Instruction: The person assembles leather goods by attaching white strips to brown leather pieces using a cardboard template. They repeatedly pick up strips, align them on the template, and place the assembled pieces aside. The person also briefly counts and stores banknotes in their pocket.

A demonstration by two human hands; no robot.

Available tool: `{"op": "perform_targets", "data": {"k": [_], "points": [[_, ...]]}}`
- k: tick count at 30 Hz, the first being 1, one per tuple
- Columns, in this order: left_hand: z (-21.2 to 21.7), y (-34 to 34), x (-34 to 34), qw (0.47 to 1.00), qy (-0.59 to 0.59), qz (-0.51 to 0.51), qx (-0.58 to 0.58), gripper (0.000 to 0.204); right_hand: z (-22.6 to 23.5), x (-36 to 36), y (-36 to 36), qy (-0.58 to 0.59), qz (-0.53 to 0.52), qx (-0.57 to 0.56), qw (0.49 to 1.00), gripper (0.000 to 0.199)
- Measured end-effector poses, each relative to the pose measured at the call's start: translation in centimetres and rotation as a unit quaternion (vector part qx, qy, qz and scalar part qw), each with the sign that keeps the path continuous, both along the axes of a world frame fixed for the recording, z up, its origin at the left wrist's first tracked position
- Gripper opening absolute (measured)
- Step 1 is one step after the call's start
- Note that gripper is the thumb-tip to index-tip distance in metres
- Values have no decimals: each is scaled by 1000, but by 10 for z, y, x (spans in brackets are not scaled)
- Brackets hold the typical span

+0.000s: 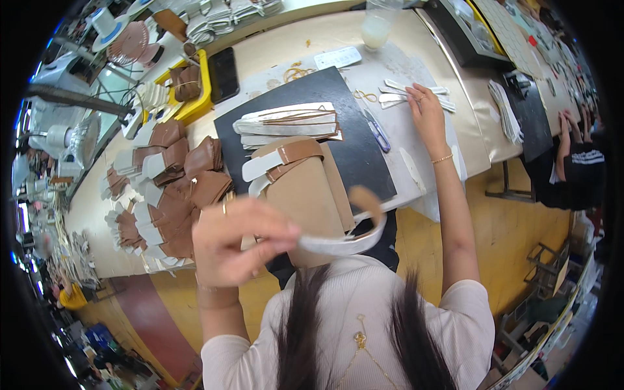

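Observation:
My left hand (pixel 237 237), slightly blurred, pinches one end of a curled leather strip (pixel 370 240), white on its outer face and brown inside. To the right, my right hand (pixel 427 116) reaches onto a small pile of white strips (pixel 393 94), its fingers spread over them. Between my hands lies a black board (pixel 370 166) bearing a bundle of white and brown strips (pixel 286 122). At the board's near edge is a tan flat block or panel (pixel 299 195). Brown straps with white ends (pixel 283 158) lie folded across it.
Stacks of brown leather pieces with white tabs (pixel 172 214) cover the table's left. Behind are a yellow tray (pixel 203 97), a black phone (pixel 224 75) and a plastic cup (pixel 377 29). Blue-handled snips (pixel 378 135) lie beside the board. Another person's hands (pixel 569 123) are at far right.

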State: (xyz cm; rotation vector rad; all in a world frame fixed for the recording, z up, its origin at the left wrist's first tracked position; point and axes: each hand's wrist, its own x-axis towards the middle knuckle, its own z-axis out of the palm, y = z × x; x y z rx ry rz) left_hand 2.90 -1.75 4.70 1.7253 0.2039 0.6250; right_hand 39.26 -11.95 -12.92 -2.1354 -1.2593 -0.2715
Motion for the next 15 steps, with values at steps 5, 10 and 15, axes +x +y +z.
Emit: {"op": "perform_targets", "data": {"k": [5, 10, 15], "points": [[-14, 58, 30, 977, 46, 158, -137, 21, -14, 32, 13, -78, -28, -69, 994, 24], [-71, 126, 31, 939, 282, 162, -109, 21, -9, 38, 13, -138, 17, -116, 983, 19], [-89, 115, 14, 919, 262, 286, 64, 23, -8, 44, 15, -235, 73, -146, 958, 14]]}}
